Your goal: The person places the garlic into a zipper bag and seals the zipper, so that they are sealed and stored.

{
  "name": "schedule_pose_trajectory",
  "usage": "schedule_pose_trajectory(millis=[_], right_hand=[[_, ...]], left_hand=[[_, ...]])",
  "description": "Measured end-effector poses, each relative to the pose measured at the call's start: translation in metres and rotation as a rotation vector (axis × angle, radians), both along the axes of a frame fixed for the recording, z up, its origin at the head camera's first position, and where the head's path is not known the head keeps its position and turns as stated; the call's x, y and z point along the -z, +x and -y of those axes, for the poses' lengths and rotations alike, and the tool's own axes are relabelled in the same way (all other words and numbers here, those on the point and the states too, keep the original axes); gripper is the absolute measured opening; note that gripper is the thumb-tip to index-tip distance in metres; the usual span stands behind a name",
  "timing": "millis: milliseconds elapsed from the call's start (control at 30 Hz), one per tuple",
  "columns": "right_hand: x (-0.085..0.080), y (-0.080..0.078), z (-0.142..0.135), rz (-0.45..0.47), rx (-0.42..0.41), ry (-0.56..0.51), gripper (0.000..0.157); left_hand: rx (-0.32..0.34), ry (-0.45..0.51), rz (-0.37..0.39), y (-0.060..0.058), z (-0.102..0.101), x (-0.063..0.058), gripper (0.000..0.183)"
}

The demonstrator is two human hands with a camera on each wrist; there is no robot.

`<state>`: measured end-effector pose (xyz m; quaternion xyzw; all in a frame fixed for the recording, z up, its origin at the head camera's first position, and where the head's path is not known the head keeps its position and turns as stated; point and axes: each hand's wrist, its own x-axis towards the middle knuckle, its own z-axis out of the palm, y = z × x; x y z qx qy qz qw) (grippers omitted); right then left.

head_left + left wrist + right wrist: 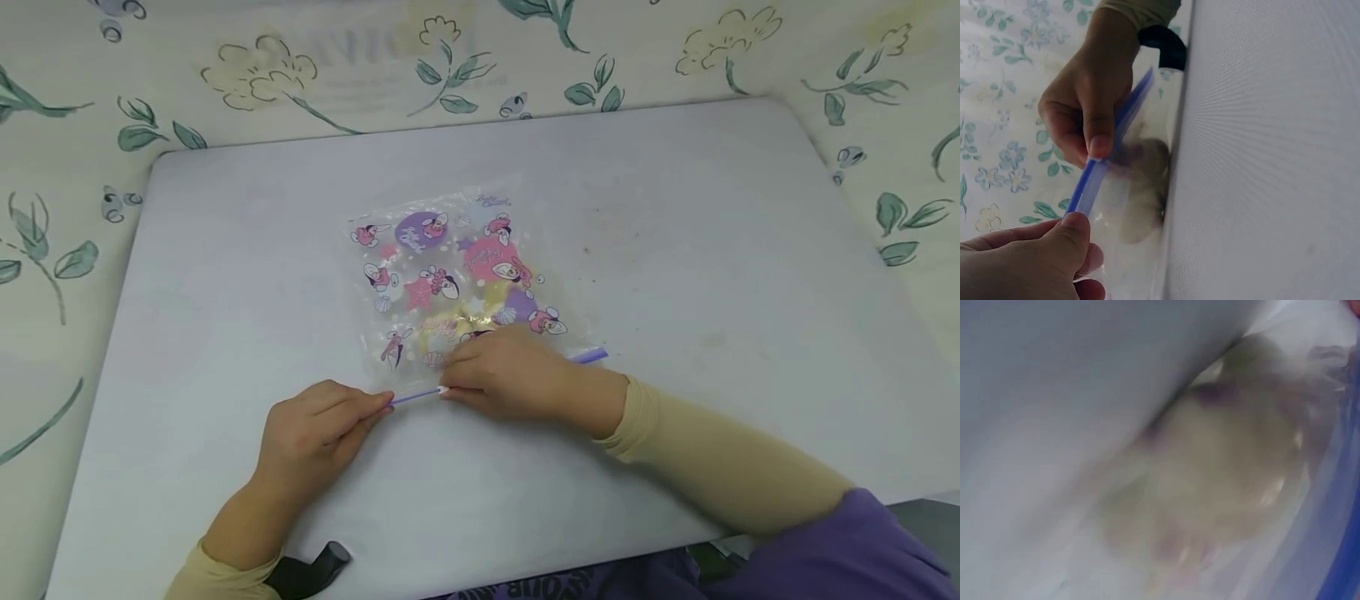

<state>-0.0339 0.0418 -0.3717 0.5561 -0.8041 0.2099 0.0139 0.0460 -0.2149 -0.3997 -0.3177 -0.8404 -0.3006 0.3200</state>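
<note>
A clear zip bag point(405, 258) printed with pink and purple cartoon figures lies on the white table. Its blue-purple zip strip point(1127, 111) runs along the edge nearest the person. My left hand point(318, 437) pinches one end of this strip between thumb and fingers. Farther along, my right hand point(517, 375) pinches a small white slider point(442, 390) on the zip, thumb on top in the left wrist view. The strip's other end shows beyond the right wrist. Inside the bag is a pale, rounded item point(1141, 215), blurred through the plastic in both wrist views.
The white tabletop point(675, 250) extends around the bag. Floral cloth point(495, 75) hangs behind and at both sides. A black curved piece point(318, 571) sits by the left wrist at the table's near edge.
</note>
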Motion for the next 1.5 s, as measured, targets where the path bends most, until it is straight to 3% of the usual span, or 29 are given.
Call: schedule_pose_trajectory(millis=[200,400,500,700,1000,1333,1500], right_hand=[[0.003,-0.004,-0.016,-0.088,-0.019,-0.065,0.010],[0.005,-0.003,-0.011,-0.142,-0.009,-0.116,0.010],[0.005,0.000,-0.005,-0.177,0.003,-0.122,0.011],[0.006,0.000,-0.007,-0.189,-0.004,-0.112,0.009],[0.007,-0.009,-0.033,-0.188,0.003,-0.165,0.007],[0.011,-0.014,-0.061,-0.263,-0.028,-0.212,0.013],[0.016,-0.016,-0.074,-0.281,0.002,-0.227,0.016]], left_hand=[[-0.019,-0.016,-0.020,0.002,0.001,-0.005,0.032],[-0.096,-0.097,-0.070,0.004,-0.009,-0.015,0.035],[-0.074,-0.149,-0.061,0.002,-0.018,-0.017,0.032],[-0.059,-0.122,-0.061,0.000,-0.024,-0.016,0.029],[-0.058,-0.097,-0.075,0.001,-0.017,-0.017,0.029],[-0.036,-0.108,-0.069,0.004,-0.015,-0.016,0.031],[-0.042,-0.119,-0.052,0.005,-0.014,-0.016,0.032]])
